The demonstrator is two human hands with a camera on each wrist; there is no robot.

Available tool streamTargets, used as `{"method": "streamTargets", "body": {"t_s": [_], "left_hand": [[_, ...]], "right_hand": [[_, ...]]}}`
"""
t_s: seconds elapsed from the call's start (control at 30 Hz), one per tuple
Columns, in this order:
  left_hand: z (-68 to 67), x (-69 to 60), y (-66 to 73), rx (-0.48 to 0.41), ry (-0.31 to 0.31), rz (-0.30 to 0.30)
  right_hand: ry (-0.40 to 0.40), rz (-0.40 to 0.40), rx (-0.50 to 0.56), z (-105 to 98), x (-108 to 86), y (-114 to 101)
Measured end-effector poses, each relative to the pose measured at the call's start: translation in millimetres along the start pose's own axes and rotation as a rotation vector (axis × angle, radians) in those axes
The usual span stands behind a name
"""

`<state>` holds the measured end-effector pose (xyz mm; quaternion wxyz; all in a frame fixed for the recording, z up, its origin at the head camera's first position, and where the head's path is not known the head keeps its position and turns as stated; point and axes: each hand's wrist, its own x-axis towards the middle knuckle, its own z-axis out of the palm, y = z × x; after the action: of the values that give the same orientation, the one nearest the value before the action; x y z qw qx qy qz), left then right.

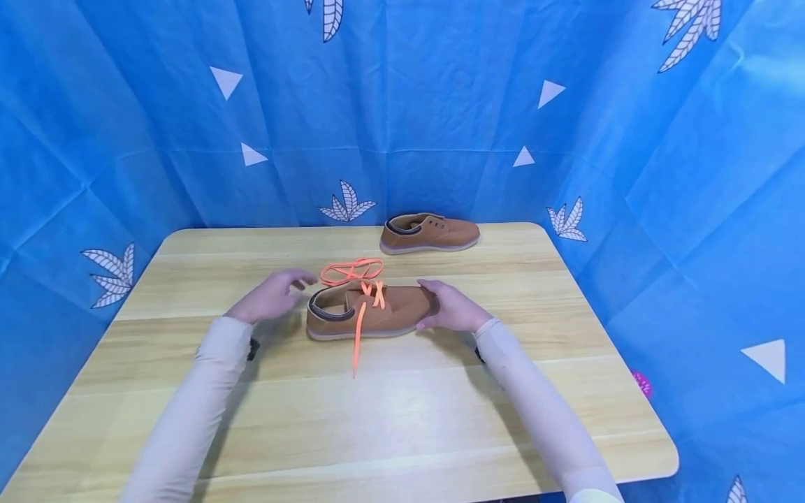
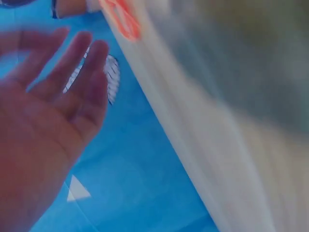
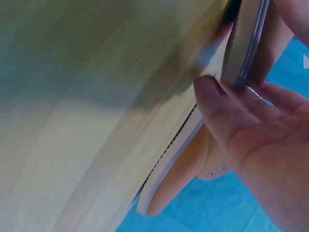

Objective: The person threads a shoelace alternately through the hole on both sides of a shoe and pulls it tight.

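A brown shoe (image 1: 402,307) lies on its sole near the middle of the table, toe to the right, with an orange lace (image 1: 359,335) through its eyelets and one end hanging down the near side onto the table. My right hand (image 1: 454,307) grips the toe, thumb at the near side, fingers at the far side; the right wrist view shows the hand (image 3: 265,130) at the sole edge of the shoe (image 3: 246,43). Just left of the heel, my left hand (image 1: 273,296) is raised with relaxed fingers and holds nothing; in the left wrist view the hand (image 2: 53,106) has its fingers spread.
A second brown shoe (image 1: 430,234), with no lace in its visible eyelets, stands at the table's back edge. A looped orange lace (image 1: 352,270) lies just behind the near shoe. Blue patterned cloth (image 1: 390,105) hangs behind and beside the wooden table (image 1: 377,426).
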<state>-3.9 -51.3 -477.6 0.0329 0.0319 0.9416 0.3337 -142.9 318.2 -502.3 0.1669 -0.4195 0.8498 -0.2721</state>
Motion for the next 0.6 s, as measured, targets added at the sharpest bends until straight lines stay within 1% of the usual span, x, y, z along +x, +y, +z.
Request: {"method": "streamTargets", "body": {"t_s": [0.03,0.1,0.17,0.23,0.3,0.4,0.47,0.6], "left_hand": [[1.3,-8.6,-2.6,0.008,-0.024,-0.004],[5.7,-21.3,-5.5,0.037,-0.067,0.000],[10.5,-27.7,-5.2,0.054,-0.089,0.019],[15.0,-30.3,-3.7,0.070,-0.086,0.022],[19.0,-30.3,-3.2,0.083,-0.076,0.016],[21.9,-26.2,-1.9,0.107,-0.056,0.009],[22.7,-22.7,-2.4,0.111,-0.042,0.017],[21.9,-15.1,-6.9,0.086,-0.025,0.041]], "right_hand": [[0.004,0.012,0.019,-0.5,-1.7,1.3],[0.013,0.029,0.050,-0.6,-3.8,3.5],[0.024,0.034,0.067,-1.2,-4.7,5.2],[0.027,0.030,0.091,-0.9,-4.7,5.6],[0.028,0.020,0.103,0.0,-3.8,5.3],[0.031,0.011,0.120,0.4,-3.3,5.7],[0.039,0.014,0.120,0.5,-2.1,6.3],[0.057,0.017,0.103,-0.1,2.9,8.7]]}}
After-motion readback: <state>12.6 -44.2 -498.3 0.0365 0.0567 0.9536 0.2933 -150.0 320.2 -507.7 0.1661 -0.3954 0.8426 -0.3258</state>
